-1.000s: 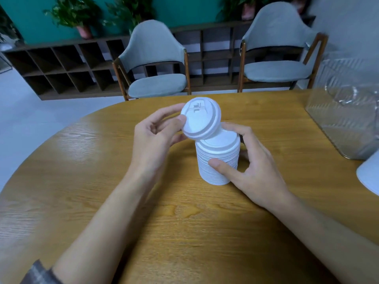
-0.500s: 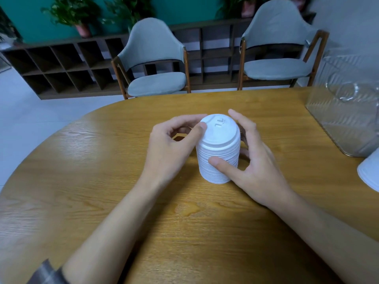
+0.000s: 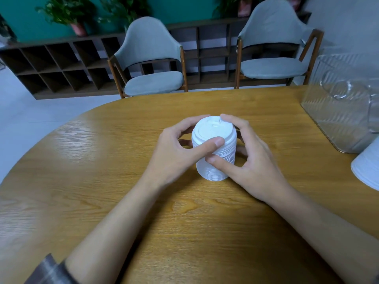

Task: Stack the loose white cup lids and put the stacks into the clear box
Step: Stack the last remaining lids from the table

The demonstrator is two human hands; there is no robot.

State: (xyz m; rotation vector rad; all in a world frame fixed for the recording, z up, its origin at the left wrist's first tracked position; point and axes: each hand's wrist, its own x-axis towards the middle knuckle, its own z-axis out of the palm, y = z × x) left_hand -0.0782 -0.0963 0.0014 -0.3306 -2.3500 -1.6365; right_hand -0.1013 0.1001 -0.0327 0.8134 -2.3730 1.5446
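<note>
Lid stack (image 3: 217,160) upright on the surface (image 3: 102,160); your left grip (image 3: 176,154) wraps its left side, your right grip (image 3: 254,167) its right. Right of the right grip, well apart: box (image 3: 344,111) on the surface, second lid pile (image 3: 367,167) just before it. Behind the grips, past the surface edge: left chair (image 3: 151,64), right chair (image 3: 272,48), shelving (image 3: 61,64) behind both.

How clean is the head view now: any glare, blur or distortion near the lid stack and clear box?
Head view: the lid stack, left hand and right hand are sharp; pale glare sits on the table left of them; the clear box is faint, cut off at the right edge; wide-angle distortion bends the shelf.
</note>
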